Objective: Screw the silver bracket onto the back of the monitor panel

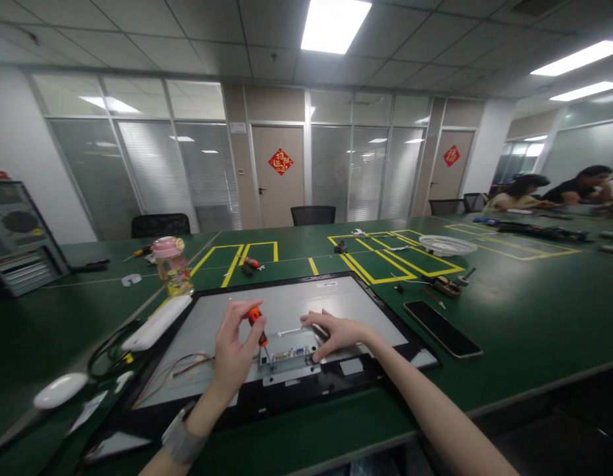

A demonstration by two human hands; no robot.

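My left hand point(237, 340) is closed around the orange handle of a screwdriver point(257, 324), thumb and fingers pinching it. The screwdriver's shaft points down to the left end of a metal bracket point(292, 370) with connector ports on its edge. That bracket sits on the back of a flat display panel point(276, 297), silver with a black frame, lying on the table. My right hand point(338, 332) rests spread over the bracket's right side, fingers apart, thumb touching near its right end. Thin coloured wires point(187, 367) run across the panel's left part.
A smartphone point(442, 328) lies right of the panel. Left are a white elongated case point(157, 324), a black cable, a white mouse-like object point(61, 390) and a pink-lidded bottle point(172, 264). A computer case point(23, 241) stands far left. People point(559, 188) sit at the far right.
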